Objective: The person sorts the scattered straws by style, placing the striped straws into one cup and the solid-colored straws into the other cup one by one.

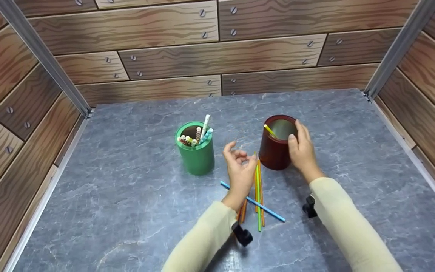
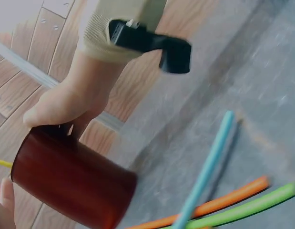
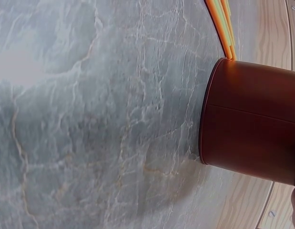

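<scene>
Your surface (image 1: 127,211) carries 2 upright cups: the dark red cup (image 1: 274,153), grasped by your right hand's (image 1: 304,151) fingers, and the green cup (image 1: 198,160) to its left. Your left hand's (image 1: 240,170) fingers look loosely bent, released. Patterned straws (image 1: 198,134) and 1 yellow straw (image 1: 269,130), respectively in green and red, look done; the orange straws (image 1: 263,211), blue straw (image 1: 268,210) and green straw (image 1: 259,223) lying out seem left.

Dark red cup (image 1: 275,154) is standing upright, a yellow straw (image 1: 269,130) leaning inside it, while orange straws (image 1: 262,206) and a green straw (image 1: 259,213) are lying just beside its base, a blue straw (image 1: 266,209) crossing them slantwise.
</scene>
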`<action>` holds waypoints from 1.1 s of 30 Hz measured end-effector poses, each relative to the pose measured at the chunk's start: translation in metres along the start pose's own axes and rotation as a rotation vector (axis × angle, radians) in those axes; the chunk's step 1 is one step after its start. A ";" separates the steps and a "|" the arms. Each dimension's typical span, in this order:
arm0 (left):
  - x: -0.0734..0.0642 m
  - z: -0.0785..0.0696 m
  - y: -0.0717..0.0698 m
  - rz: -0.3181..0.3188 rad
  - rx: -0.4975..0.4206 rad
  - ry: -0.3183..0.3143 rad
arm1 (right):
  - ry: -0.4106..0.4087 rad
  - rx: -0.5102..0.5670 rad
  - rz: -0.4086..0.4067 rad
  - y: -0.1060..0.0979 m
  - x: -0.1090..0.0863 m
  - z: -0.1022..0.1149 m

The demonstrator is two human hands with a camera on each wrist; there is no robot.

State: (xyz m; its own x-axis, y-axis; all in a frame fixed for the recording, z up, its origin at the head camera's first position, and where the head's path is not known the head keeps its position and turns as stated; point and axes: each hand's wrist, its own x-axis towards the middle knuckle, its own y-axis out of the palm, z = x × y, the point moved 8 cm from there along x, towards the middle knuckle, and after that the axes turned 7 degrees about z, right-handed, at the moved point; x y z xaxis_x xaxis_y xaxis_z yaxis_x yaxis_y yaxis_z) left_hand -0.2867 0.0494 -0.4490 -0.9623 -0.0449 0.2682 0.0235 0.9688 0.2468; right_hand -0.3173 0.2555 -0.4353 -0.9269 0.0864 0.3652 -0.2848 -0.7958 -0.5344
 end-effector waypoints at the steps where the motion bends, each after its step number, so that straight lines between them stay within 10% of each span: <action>1: -0.004 0.003 -0.004 -0.023 0.000 -0.021 | 0.010 -0.001 0.006 0.000 0.000 0.000; 18: -0.058 0.040 -0.058 -0.291 0.134 -0.323 | 0.021 -0.013 0.003 -0.001 0.000 -0.002; 29: -0.060 0.067 -0.070 -0.271 0.030 -0.510 | 0.011 -0.016 -0.008 0.001 0.000 0.000; 33: -0.051 0.068 -0.072 -0.225 0.157 -0.524 | 0.024 -0.013 0.001 0.002 0.002 -0.001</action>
State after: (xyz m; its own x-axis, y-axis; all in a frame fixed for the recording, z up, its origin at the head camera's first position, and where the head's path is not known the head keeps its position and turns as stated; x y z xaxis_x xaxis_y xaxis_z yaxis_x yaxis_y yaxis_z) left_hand -0.2574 -0.0013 -0.5437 -0.9456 -0.1658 -0.2799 -0.1985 0.9757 0.0928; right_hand -0.3196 0.2543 -0.4363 -0.9328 0.0996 0.3463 -0.2864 -0.7880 -0.5449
